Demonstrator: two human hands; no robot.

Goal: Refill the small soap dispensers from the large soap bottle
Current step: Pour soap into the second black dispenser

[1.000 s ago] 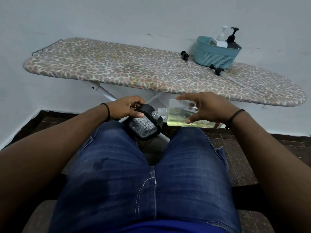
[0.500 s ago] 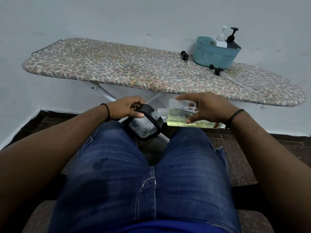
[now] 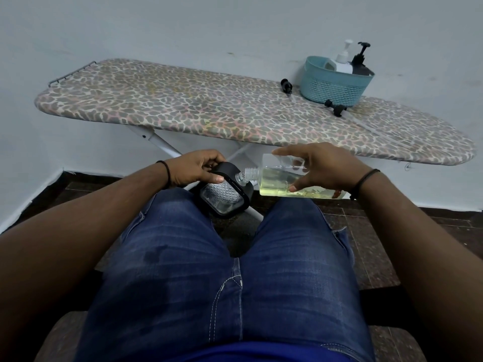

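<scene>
Over the lap, the left hand (image 3: 194, 167) grips the small dispenser (image 3: 224, 194) tilted, its mouth meeting the large bottle (image 3: 277, 182) that the right hand (image 3: 321, 167) holds sideways to pour.

An ironing board (image 3: 183, 111) with a leopard-print cover stands against a pale wall (image 3: 209, 27). A teal perforated basket (image 3: 334, 87) sits near its right end. White metal legs (image 3: 162, 145) cross beneath the board, over a dark tiled floor (image 3: 366, 231). Blue jeans (image 3: 183, 270) fill the foreground
</scene>
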